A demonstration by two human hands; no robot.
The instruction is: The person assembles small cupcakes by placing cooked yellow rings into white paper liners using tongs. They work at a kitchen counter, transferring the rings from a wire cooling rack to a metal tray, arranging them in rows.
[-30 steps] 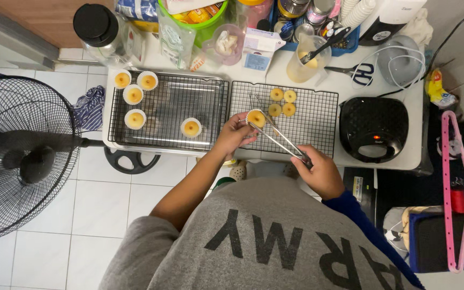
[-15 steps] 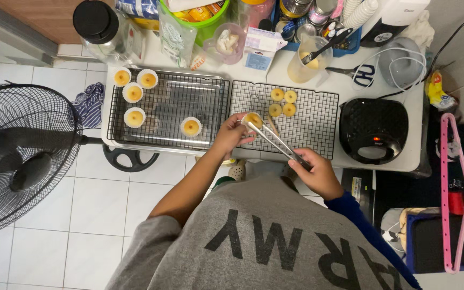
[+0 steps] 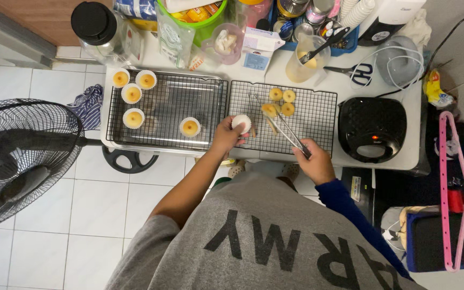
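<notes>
Left hand (image 3: pixel 226 134), centre of the frame, pinching a white pleated paper cupcake case (image 3: pixel 241 123) between thumb and fingers at the seam of the two racks. Right hand (image 3: pixel 313 161), lower right of centre, closed around the handles of long metal tongs (image 3: pixel 281 126), tips narrowed on a small round golden cake (image 3: pixel 268 109) on the right black wire cooling rack (image 3: pixel 318 126).

Best done gently: squeeze only enough to lift the cake (soft crumb, probably warm), keep it level, bring the case up close beneath rather than carrying the cake far, lower it in centred, then ease the tongs apart. Two more bare cakes (image 3: pixel 282 96) waiting just above; five filled cases (image 3: pixel 133 117) already on the left wire rack over a metal tray (image 3: pixel 210 91). Black waffle-style cake maker (image 3: pixel 372 129) at right, best kept clear of the sleeve.

Against the frame a second ago: case then appeared to hold a cake by the tong tips; now seen white and shifted left, tongs reaching further up the rack.
</notes>
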